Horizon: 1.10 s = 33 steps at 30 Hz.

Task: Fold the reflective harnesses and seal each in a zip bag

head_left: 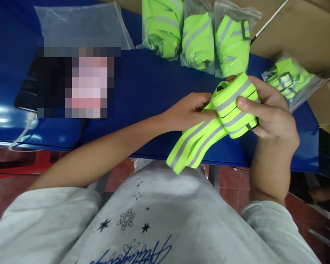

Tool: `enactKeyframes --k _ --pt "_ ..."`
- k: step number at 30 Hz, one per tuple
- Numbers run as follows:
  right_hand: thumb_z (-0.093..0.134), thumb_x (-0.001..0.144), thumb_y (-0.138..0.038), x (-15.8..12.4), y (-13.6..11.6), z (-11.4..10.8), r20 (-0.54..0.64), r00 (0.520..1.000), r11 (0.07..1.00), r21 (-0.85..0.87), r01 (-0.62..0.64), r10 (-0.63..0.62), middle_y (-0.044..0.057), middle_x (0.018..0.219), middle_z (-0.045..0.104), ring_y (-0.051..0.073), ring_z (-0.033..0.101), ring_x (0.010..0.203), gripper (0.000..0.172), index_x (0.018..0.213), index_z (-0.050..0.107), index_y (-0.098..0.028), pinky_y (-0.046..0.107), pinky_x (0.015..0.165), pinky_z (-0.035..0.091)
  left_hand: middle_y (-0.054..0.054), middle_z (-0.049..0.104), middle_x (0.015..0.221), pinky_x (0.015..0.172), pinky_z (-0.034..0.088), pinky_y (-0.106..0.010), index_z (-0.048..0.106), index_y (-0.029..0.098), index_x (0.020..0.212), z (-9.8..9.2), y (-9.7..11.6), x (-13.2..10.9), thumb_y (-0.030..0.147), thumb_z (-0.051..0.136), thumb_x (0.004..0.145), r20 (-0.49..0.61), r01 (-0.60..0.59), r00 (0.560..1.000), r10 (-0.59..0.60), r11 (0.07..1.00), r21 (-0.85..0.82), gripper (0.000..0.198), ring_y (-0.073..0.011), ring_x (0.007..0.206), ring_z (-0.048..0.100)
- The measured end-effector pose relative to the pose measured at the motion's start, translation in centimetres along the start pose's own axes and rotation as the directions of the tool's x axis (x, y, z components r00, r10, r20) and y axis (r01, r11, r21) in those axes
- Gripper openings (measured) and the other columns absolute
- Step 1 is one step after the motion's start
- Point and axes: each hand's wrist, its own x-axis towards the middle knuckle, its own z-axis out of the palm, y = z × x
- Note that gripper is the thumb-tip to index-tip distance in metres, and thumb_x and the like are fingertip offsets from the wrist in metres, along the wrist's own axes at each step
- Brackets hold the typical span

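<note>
A neon yellow-green reflective strap [233, 99] with grey stripes is partly wound into a roll above the table's near edge. My right hand [275, 106] grips the roll from the right, its thumb pressed on the front. My left hand [194, 110] is closed on the strap at the roll's left side; some of its fingers are hidden behind the band. Loose looped lengths of strap hang down left below that hand. A dark buckle piece [252, 126] shows at the roll's lower right edge.
Three clear bags of rolled neon straps [198, 42] stand along the back, with another bagged strap [288, 79] at the right. An unfilled clear bag [82, 24] lies back left, beside a blurred-out patch and a cable [24, 130]. Cardboard boxes [299, 33] border the blue table [143, 80].
</note>
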Motion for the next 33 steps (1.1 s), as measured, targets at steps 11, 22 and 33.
enactKeyframes --k 11,22,33 --pt "0.09 0.084 -0.046 0.9 1.4 2.0 -0.176 0.966 0.98 0.023 0.199 -0.192 0.004 0.121 0.08 0.035 0.065 0.141 0.039 0.116 0.077 -0.028 0.049 0.105 0.066 -0.007 0.068 0.139 0.116 0.054 -0.045 0.056 0.024 0.14 2.4 -0.1 -0.5 0.034 0.094 0.076 0.01 0.007 1.0 -0.006 0.984 -0.18 0.075 -0.029 0.137 0.063" --pt "0.094 0.078 -0.044 -0.1 0.1 0.7 -0.028 0.995 0.995 -0.027 0.091 -0.092 0.003 0.116 0.08 0.031 0.078 0.111 0.048 0.122 0.079 -0.029 0.039 0.075 0.069 -0.002 0.079 0.108 0.111 0.056 -0.038 0.074 0.018 0.104 1.6 -0.6 -0.3 0.025 0.081 0.084 0.382 0.212 0.915 -0.127 0.959 -0.188 0.021 -0.0198 0.112 0.072" --pt "0.085 0.089 -0.041 -1.2 -1.3 -0.5 0.341 0.935 0.811 -0.517 0.274 -0.099 -0.001 0.139 0.068 0.026 0.068 0.12 0.053 0.136 0.062 -0.036 0.043 0.1 0.063 0.0 0.062 0.067 0.064 0.046 -0.025 0.061 0.017 0.068 0.2 0.1 -0.7 0.025 0.068 0.087 0.463 0.206 0.857 -0.224 0.974 0.088 0.023 -0.0113 0.063 0.056"
